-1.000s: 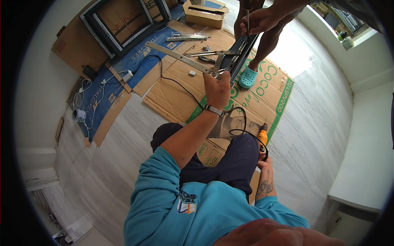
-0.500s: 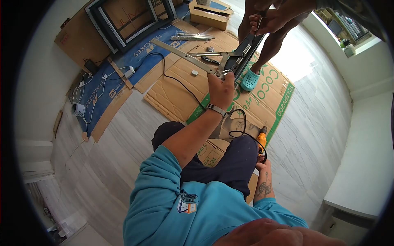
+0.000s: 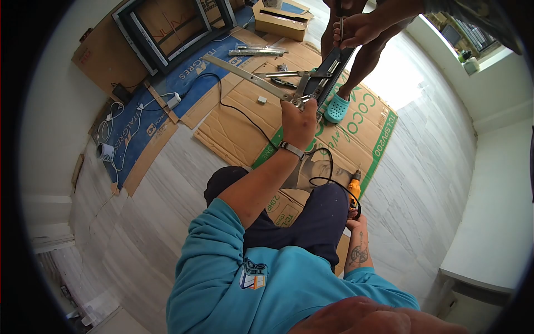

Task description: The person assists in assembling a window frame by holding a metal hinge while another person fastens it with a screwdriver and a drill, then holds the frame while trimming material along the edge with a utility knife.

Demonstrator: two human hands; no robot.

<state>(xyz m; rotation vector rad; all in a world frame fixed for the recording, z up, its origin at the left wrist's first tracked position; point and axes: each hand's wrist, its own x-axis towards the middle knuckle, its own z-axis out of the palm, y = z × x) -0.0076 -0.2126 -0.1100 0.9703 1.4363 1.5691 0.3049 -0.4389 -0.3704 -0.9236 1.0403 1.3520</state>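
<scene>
My left hand [image 3: 299, 126], with a band on its wrist, is closed around the jointed end of a metal window hinge [image 3: 250, 77]. The hinge's long flat arms spread toward the upper left. It lies against a dark frame bar [image 3: 337, 67], which slants up toward another person's hand [image 3: 359, 29]. Low at my right side, my right hand [image 3: 354, 217] is wrapped round the handle of an orange power drill [image 3: 354, 188]. The drill's bit points away from me, above the cardboard. My fingers partly hide its grip.
Flattened cardboard [image 3: 233, 131] covers the floor ahead. A black cord [image 3: 245, 113] crosses it. The other person's turquoise clog [image 3: 336, 108] stands beside the bar. A dark frame [image 3: 167, 61], an open box [image 3: 278, 25] and wrapped metal strips [image 3: 256, 50] lie farther back.
The view has shifted slightly. The other person's hands on the bar have moved a little. My left hand keeps its hold on the hinge, and my right hand stays on the drill.
</scene>
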